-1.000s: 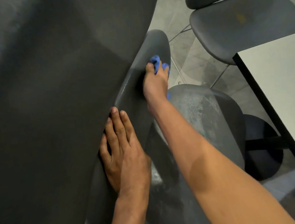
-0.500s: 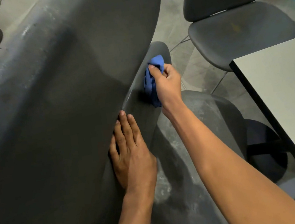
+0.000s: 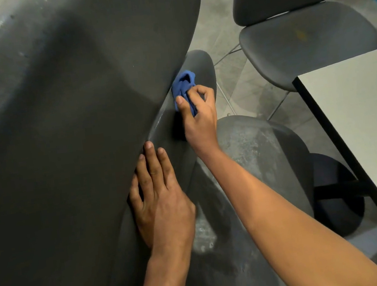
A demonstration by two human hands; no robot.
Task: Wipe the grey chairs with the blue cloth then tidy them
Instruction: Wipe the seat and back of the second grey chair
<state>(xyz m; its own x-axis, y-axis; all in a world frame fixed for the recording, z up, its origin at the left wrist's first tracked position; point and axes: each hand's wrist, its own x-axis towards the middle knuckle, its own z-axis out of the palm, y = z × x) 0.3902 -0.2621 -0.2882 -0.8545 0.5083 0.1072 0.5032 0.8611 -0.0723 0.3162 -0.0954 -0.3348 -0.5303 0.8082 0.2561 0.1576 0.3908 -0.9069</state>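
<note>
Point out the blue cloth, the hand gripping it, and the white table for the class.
blue cloth (image 3: 184, 81): head view, on its bunched upper folds.
right hand (image 3: 200, 120): head view, on the back of the hand.
white table (image 3: 366, 106): head view, on its bare top.
</note>
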